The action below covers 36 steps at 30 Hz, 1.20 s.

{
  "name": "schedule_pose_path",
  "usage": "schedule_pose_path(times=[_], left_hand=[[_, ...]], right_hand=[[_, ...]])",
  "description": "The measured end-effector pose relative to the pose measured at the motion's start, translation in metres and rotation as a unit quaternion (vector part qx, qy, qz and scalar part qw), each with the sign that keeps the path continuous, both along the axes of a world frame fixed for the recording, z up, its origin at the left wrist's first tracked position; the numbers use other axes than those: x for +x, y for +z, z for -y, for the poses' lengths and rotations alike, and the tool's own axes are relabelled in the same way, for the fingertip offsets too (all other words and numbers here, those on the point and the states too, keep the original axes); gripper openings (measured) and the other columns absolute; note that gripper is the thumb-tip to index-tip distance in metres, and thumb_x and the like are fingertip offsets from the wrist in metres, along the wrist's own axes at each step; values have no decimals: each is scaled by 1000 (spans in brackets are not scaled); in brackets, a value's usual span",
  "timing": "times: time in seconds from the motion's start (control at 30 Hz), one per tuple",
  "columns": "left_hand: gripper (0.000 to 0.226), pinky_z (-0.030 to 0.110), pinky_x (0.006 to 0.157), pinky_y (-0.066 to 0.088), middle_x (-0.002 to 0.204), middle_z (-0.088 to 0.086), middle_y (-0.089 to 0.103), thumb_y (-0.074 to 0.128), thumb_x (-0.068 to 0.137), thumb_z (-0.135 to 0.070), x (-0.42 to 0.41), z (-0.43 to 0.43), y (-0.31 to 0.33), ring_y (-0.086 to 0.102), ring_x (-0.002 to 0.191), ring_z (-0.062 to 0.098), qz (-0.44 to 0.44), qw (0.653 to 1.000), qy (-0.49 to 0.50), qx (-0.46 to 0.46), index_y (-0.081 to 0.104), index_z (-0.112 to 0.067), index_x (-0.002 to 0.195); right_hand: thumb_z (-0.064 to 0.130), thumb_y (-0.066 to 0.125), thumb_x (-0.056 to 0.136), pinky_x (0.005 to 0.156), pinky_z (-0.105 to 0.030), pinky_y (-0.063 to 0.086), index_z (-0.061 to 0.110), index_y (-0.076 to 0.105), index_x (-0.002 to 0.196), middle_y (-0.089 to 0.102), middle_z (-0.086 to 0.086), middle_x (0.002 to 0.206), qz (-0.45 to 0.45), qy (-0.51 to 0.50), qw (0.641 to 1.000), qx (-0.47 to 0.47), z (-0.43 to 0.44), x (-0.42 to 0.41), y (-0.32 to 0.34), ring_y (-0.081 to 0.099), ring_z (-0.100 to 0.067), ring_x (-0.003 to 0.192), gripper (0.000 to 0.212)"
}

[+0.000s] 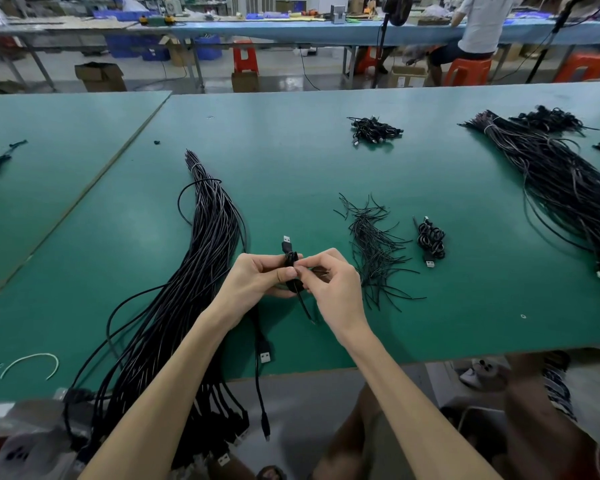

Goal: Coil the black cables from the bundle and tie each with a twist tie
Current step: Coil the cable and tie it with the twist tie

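The desk (291, 150) is covered in plain green. The bundle of cables (201, 244), the held cable (290, 261), the loose twist ties (374, 244) and the coiled cable (430, 242) are all coloured black. The plugs (287, 240) are tipped in silver. A white tie (28, 363) and red stools (245, 57) are also seen.

Bare green table (284, 168) lies open up the middle of the frame, between the long cable bundle (205, 258) slanting down the left and the loose twist ties (374, 251) right of centre. A tied coil (431, 241) lies just beside the ties. Past it another open strip reaches the second cable bundle (561, 192) at the right, and a heap of coiled cables (373, 130) sits at upper centre.
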State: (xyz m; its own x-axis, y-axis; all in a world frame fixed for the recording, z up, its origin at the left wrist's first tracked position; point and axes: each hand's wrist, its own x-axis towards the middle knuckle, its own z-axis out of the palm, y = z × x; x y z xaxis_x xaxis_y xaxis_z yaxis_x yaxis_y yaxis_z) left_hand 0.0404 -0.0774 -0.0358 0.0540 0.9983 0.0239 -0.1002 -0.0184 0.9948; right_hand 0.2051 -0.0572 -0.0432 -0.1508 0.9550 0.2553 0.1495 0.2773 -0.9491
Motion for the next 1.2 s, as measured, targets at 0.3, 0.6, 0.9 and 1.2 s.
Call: schedule_pose_path(times=[0.3, 0.6, 0.9, 1.2], left_hand=[[28, 30, 91, 59, 125, 7, 74, 52, 106, -8, 0, 3, 3, 68, 119, 24, -30, 998, -51, -19, 69, -10, 128], [37, 27, 87, 59, 120, 3, 76, 47, 104, 8, -2, 3, 2, 70, 115, 19, -21, 998, -54, -18, 70, -14, 124], [37, 32, 81, 62, 125, 6, 74, 52, 100, 9, -4, 1, 0, 73, 110, 29, -24, 999, -21, -6, 68, -8, 128], [29, 34, 71, 64, 110, 26, 74, 68, 89, 2, -8, 3, 2, 75, 97, 38, 27, 1000, -9, -10, 76, -5, 115]], right_hand=[[7, 79, 89, 84, -25, 58, 13, 80, 93, 62, 6, 92, 24, -11, 999, 21, 1, 0, 1, 69, -13, 89, 7], [13, 84, 84, 87, -28, 58, 20, 79, 87, 71, 5, 93, -21, -14, 999, -30, -1, 3, -2, 71, -8, 88, 9], [9, 82, 85, 80, -24, 58, 22, 77, 82, 78, 4, 83, -61, 12, 996, -69, -3, 5, -5, 73, -12, 81, 15], [5, 79, 88, 85, -26, 57, 17, 75, 89, 78, 1, 90, -126, 53, 987, -81, -3, 7, -3, 72, -16, 90, 12]])
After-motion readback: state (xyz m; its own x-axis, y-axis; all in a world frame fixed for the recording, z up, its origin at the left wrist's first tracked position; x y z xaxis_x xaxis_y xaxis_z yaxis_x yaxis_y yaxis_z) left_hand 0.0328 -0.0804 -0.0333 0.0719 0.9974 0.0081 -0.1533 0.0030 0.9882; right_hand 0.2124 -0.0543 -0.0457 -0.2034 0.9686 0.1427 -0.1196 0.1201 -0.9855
